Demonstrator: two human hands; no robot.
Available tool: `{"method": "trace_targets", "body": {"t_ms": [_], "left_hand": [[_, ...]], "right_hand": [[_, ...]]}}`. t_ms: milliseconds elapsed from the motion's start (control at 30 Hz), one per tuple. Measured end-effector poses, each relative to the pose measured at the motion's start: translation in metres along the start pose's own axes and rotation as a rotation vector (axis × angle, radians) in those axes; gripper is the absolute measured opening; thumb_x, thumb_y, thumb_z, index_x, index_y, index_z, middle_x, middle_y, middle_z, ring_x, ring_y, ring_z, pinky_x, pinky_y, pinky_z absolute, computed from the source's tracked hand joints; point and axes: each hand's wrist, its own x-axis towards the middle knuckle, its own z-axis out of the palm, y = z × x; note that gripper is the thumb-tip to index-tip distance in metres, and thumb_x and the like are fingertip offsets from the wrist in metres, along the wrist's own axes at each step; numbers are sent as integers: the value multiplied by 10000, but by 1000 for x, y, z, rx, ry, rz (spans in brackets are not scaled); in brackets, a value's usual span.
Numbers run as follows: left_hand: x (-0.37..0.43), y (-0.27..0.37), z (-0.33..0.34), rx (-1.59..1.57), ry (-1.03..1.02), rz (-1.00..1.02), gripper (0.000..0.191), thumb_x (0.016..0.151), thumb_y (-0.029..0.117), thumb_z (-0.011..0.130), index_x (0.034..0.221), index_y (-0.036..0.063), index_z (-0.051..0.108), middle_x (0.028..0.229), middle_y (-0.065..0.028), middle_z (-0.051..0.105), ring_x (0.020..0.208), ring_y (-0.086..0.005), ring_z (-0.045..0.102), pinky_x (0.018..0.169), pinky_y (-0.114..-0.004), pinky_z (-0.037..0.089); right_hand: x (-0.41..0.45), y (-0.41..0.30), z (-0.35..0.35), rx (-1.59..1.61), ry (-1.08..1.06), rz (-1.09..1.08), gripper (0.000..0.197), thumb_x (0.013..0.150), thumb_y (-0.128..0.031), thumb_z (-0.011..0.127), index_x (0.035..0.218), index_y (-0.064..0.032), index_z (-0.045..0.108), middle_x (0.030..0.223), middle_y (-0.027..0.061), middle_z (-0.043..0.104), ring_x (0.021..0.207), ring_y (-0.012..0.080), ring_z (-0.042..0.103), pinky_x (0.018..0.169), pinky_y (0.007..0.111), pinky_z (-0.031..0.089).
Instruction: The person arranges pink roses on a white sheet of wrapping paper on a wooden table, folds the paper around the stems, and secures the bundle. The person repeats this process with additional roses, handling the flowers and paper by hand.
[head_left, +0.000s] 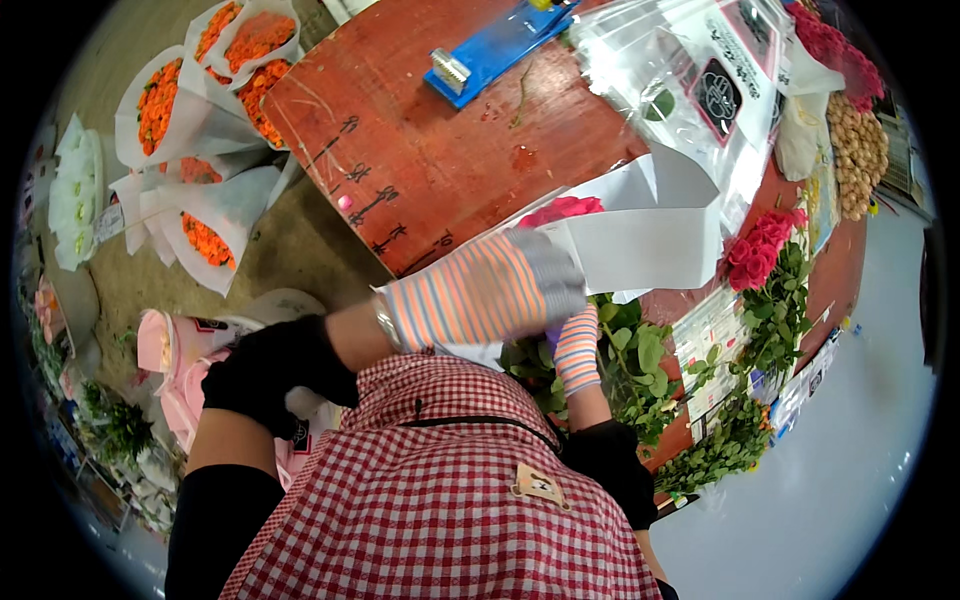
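My left hand, in a striped knit glove with grey-coated fingers, is blurred and lies against a white paper sheet. Whether its fingers pinch the paper I cannot tell. The sheet stands up in a curved fold beside pink-red roses, which show just beyond my left hand. Below the paper, my right hand, in a matching glove, is among green leafy stems. My left hand and the paper hide its fingers, so its grip does not show.
A blue metal tool lies on the red wooden table. Clear printed sleeves are piled at the far right. More roses lie right of the paper. Wrapped orange flowers stand on the floor at left, near pink wrapped bundles.
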Motion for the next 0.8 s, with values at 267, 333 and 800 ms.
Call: {"method": "trace_targets", "body": {"t_ms": [267,333,800], "left_hand": [[-4,-28,59,295,-163,-49,452,883,234,613,1316,119,550,1405,-42,524,1332,-231,470,1111,-406,384],[-2,-25,59,312,-174,-29,423,880,236,626,1281,115,564,1397,-41,530,1338,-228,463,1111,-410,387],[1,-21,56,325,-176,-16,441,867,237,648,1283,117,560,1368,-41,540,1301,-237,487,1073,-425,403]], "right_hand": [[-47,-90,-50,242,-270,266,285,951,-223,529,956,39,643,752,101,654,628,209,600,568,309,485],[-14,-60,-114,479,-210,210,328,974,-273,502,1049,20,630,861,118,664,687,204,620,599,304,498],[78,-113,-155,161,344,-598,441,957,-208,596,1337,-18,480,1093,107,630,943,209,628,775,342,534]]}}
